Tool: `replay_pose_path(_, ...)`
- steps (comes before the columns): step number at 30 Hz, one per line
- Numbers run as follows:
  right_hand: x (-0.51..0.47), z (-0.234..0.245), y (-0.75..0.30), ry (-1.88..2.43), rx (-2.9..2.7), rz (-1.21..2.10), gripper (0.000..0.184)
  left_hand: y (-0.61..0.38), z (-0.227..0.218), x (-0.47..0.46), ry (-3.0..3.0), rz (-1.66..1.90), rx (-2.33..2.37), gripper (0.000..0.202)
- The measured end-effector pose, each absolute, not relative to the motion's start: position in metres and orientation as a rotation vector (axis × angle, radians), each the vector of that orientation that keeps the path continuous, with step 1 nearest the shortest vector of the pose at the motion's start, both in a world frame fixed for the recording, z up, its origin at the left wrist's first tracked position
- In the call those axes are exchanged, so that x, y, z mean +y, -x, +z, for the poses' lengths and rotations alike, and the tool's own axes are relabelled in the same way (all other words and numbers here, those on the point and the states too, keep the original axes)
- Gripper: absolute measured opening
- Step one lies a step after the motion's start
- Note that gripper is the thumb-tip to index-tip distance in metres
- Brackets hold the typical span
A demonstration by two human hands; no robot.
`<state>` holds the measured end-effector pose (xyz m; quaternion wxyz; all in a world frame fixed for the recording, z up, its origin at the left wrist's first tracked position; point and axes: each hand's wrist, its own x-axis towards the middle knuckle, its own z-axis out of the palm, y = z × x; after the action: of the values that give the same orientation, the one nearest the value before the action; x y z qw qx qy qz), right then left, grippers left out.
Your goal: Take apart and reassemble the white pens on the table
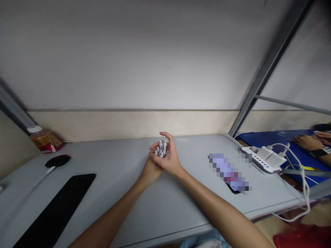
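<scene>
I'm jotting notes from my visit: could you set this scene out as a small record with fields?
Left hand: cupped around small silvery pieces
Right hand: overlapping the left, a finger raised
Surface: grey table
Left side: bottle, round black pad, long black slab
Right side: pixelated phone, white power strip
Beyond: another person's hands at a blue surface
Unclear: what the pieces are

One camera, riding on the person's head, peers forward and down across the desk from its near side. It's close enough that both forearms run up from the bottom edge, with the left grip and right grip just below mid-frame. The wall, faced nearly square on, fills the upper half (a wide view, catching even the blue surface far right).
</scene>
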<state>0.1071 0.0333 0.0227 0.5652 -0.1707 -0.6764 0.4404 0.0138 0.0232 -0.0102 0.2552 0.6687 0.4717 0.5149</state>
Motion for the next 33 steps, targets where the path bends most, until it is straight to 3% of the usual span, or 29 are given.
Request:
replay_pose_path(8,0.034,0.024,-0.112,0.469,-1.654,0.914,0.068,-0.011,-0.008,0.021,-1.964,1.231,1.381,0.031)
replay_pose_path(15,0.035,0.025,-0.115,0.499,-1.664,0.906,0.079,-0.010,-0.012,0.023,-2.054,1.213,1.416,0.036)
replay_pose_path(23,0.034,0.028,-0.119,0.540,-1.774,0.903,0.104,-0.008,-0.011,0.016,-1.974,1.265,1.414,0.026)
replay_pose_path(28,0.036,0.025,-0.119,0.540,-1.798,0.856,0.109,-0.008,-0.006,0.014,-1.824,1.273,1.469,0.016)
replay_pose_path(33,0.039,0.026,-0.126,0.594,-1.831,0.863,0.109,-0.007,-0.005,0.017,-1.725,1.339,1.333,0.019)
